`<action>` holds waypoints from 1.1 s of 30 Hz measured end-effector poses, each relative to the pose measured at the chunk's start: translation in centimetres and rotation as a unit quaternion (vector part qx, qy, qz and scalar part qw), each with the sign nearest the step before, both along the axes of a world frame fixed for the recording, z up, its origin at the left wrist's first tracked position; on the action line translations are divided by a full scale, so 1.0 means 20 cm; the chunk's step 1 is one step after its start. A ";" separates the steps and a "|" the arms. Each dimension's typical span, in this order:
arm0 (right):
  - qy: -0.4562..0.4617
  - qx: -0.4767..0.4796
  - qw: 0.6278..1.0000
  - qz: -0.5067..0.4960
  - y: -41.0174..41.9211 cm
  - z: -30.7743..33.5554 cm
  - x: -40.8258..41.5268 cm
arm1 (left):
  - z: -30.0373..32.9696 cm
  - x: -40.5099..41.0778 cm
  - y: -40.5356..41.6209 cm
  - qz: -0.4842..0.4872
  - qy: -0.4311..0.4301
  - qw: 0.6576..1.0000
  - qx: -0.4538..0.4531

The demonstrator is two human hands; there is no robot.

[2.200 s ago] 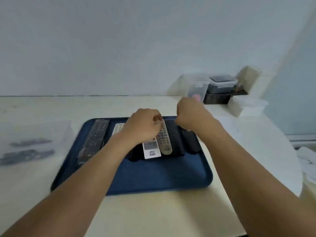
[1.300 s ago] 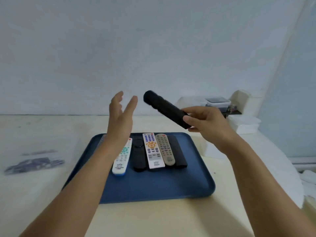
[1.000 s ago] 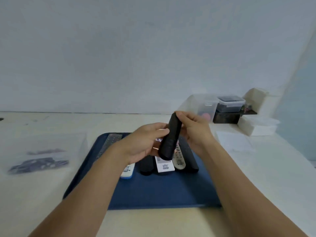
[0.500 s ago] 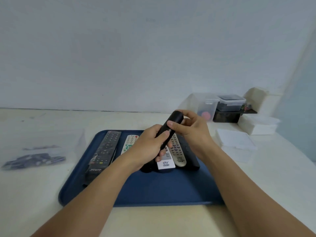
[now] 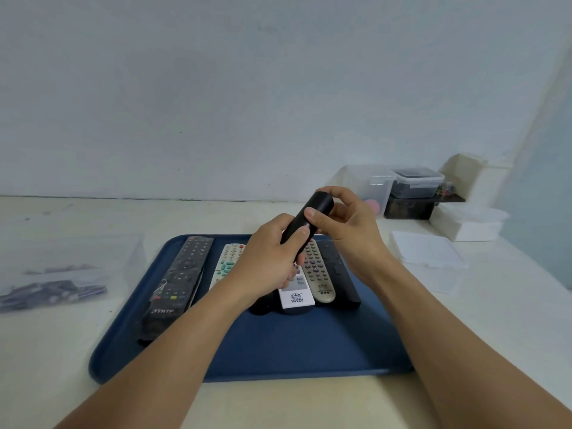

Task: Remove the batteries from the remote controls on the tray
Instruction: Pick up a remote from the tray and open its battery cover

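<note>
Both hands hold a slim black remote (image 5: 312, 212) tilted above the blue tray (image 5: 278, 351). My left hand (image 5: 269, 261) grips its lower part, thumb along the back. My right hand (image 5: 346, 224) pinches its upper end, thumb pressed on the back face. On the tray lie a long black remote (image 5: 179, 280) at the left, a white remote with green buttons (image 5: 227, 261), a white remote with a label (image 5: 295, 297), a beige remote (image 5: 317, 274) and a black remote (image 5: 340, 274). Another dark remote is mostly hidden under my left wrist.
A clear plastic bag (image 5: 52, 286) with dark items lies left of the tray. At the back right stand clear lidded boxes (image 5: 414, 181) on a dark box. A white container (image 5: 470, 224) and a flat white lid (image 5: 427, 252) sit right of the tray.
My right hand lifted the slim black remote off the tray; my left hand then joined it. In the last half second the hands stayed in the same grip.
</note>
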State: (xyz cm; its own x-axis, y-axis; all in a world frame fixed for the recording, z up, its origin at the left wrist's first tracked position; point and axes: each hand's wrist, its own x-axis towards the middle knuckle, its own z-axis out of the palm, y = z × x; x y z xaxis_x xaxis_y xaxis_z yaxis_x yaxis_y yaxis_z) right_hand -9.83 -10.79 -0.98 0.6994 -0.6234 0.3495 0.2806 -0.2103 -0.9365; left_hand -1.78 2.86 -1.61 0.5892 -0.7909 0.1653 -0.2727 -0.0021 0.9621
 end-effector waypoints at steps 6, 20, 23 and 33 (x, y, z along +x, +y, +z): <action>-0.013 0.000 1.000 0.002 0.00 0.01 -0.02 | -0.01 -0.01 0.01 0.006 -0.052 0.999 -0.002; -0.041 -0.080 0.992 -0.093 -0.01 0.01 0.02 | 0.00 0.00 -0.04 0.038 0.015 0.999 -0.023; -0.055 -0.050 0.992 -0.102 -0.04 0.04 0.01 | -0.01 0.00 -0.03 0.054 0.062 0.997 -0.012; 0.056 0.235 0.961 -0.132 -0.20 -0.05 0.05 | 0.01 0.09 -0.02 0.056 0.246 0.965 -0.070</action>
State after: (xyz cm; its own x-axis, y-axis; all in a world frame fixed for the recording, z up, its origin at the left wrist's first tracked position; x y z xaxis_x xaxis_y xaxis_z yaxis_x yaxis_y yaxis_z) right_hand -8.83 -14.85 -2.05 0.5124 -0.8548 -0.0824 0.1681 0.1940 -0.9665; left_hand -0.05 2.55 -1.45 0.7038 -0.7083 -0.0549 0.2108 0.1343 0.9683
